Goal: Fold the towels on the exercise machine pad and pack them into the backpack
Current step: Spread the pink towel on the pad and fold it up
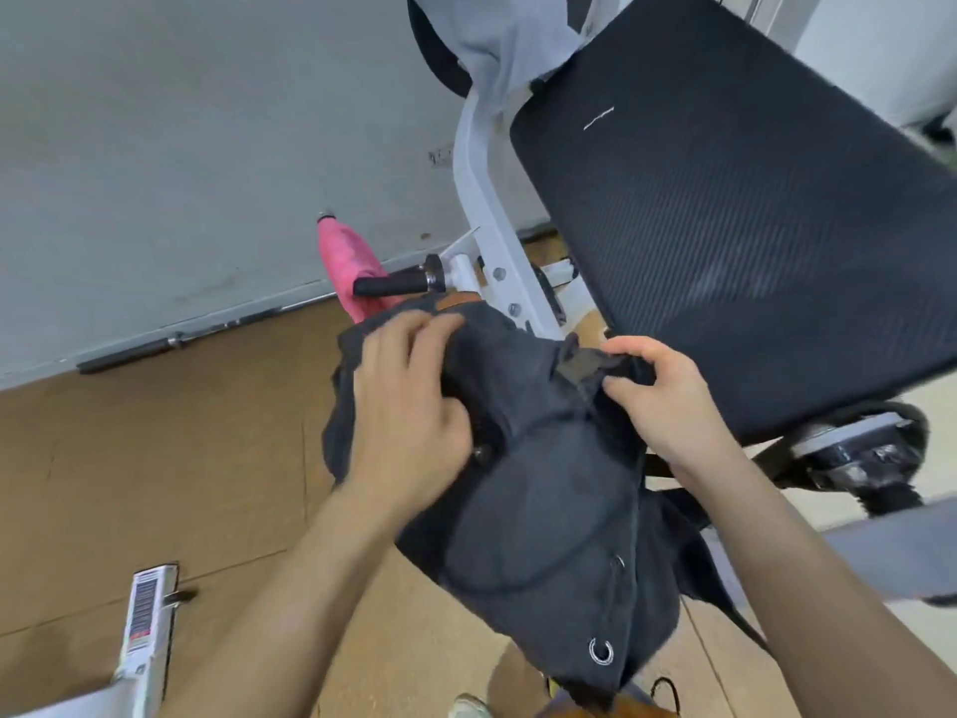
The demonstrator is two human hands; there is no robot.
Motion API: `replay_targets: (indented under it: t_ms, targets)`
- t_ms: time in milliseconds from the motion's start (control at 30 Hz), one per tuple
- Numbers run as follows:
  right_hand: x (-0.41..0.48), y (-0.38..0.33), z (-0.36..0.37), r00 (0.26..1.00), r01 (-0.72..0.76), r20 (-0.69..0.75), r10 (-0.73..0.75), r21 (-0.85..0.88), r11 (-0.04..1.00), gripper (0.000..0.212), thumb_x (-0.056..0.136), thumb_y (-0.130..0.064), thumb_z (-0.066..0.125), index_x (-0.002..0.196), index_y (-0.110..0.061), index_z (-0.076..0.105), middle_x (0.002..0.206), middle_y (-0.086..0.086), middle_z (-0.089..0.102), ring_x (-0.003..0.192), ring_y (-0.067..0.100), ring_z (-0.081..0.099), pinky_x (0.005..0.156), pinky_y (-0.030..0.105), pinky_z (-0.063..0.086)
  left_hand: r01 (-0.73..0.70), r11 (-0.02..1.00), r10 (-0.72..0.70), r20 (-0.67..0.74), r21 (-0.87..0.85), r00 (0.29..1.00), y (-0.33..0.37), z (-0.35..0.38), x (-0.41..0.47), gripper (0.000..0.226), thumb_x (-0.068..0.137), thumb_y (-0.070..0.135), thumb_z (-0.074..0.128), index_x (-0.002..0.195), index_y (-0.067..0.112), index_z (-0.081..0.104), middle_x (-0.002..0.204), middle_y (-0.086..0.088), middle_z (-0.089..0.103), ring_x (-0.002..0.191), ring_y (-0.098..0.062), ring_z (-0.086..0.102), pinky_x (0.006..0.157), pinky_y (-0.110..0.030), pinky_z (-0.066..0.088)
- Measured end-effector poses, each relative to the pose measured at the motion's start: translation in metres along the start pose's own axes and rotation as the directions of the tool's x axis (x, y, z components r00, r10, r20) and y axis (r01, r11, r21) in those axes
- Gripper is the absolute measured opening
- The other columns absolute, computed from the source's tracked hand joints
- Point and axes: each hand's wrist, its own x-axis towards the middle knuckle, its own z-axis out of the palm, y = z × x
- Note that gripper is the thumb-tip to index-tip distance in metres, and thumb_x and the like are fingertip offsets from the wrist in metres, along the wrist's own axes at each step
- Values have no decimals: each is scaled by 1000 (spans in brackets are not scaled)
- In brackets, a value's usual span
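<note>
Exercise machine pad (725, 225), beyond our fingers (437, 323); backpack (544, 484) beneath them; grey towel (497, 38) well beyond. Left hand (409, 406) curls into the fabric, right hand (668, 401) pinches the rim, apparently at the opening. We should spread it wide before loading.

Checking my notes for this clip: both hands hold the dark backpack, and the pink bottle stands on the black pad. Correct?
Not quite. The head view shows the pink bottle down by the wall, beyond the backpack, not on the black pad. The left hand and right hand do hold the backpack.
</note>
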Motion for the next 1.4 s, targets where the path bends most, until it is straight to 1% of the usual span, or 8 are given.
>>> replay_targets:
  t_ms: [133, 267, 433, 533, 767, 900, 1100, 1400]
  targets:
    - [-8, -34, -8, 955, -197, 287, 73, 434, 879, 41, 87, 6, 49, 120, -15, 63, 110, 12, 69, 100, 25, 66, 88, 38, 55, 27, 981, 33, 303, -191, 952, 83, 1, -52, 79, 74, 61, 60, 142, 33, 32, 133, 14, 36, 123, -11, 37, 101, -30, 39]
    - [-15, -55, -12, 882, -229, 469, -35, 494, 839, 58, 72, 4, 48, 124, -19, 56, 98, 15, 56, 92, 30, 59, 85, 39, 56, 273, 933, -205, 277, -236, 939, 67, 29, -31, 59, 76, 16, 60, 124, 37, 33, 108, 6, 59, 93, -20, 58, 78, -33, 44]
    - [-1, -8, -7, 963, 205, 260, -64, -563, 801, 68, 76, -40, 70, 133, -39, 33, 103, -1, 46, 91, 21, 51, 79, 36, 48, 607, 239, -536, 418, -758, 733, 10, 2, -4, 54, 69, -20, 32, 94, 13, 67, 83, -13, 70, 78, -26, 66, 70, -34, 52]
    - [1, 26, 17, 938, 183, 344, 27, -561, 808, 44, 80, -43, 66, 118, -28, 51, 108, 2, 54, 101, 21, 54, 88, 41, 48, 682, 83, -435, 589, -726, 680, 7, -18, -6, 47, 75, -10, 36, 80, 16, 75, 76, -10, 70, 76, -29, 66, 78, -39, 49]
    - [28, -6, -3, 986, -167, 32, 164, 215, 962, 9, 55, -8, 60, 60, -4, 54, 63, 6, 42, 61, 16, 39, 55, 28, 25, 734, 670, -468, 703, -111, 535, -40, -19, -18, 64, 74, 77, 56, 102, 22, 71, 96, 5, 75, 91, -15, 70, 92, -37, 52]
    - [33, -3, 6, 926, -339, 182, 332, 8, 941, 16, 64, -7, 60, 61, -14, 46, 70, 5, 40, 66, 20, 36, 56, 28, 24, 709, 703, -531, 708, 61, 465, -39, 17, -14, 56, 88, 69, 44, 87, 15, 61, 88, 3, 63, 88, -19, 61, 80, -30, 43]
    - [20, 2, -10, 957, 226, 261, -127, -394, 891, 49, 73, -37, 65, 119, -40, 49, 112, -5, 47, 106, 16, 51, 89, 36, 45, 86, 915, -152, 140, 395, 978, -32, 38, -25, 32, 89, 48, 58, 88, 16, 60, 91, -4, 56, 84, -26, 59, 57, -36, 47]
    - [22, 52, 44, 868, 470, 481, -120, -720, 511, 73, 83, -80, 18, 143, -39, 20, 127, 5, 50, 115, 27, 50, 85, 45, 46, 311, 912, -388, 321, 267, 864, -50, 82, -46, 44, 99, 48, 38, 138, 26, 36, 138, 1, 37, 95, -29, 62, 70, -38, 51]
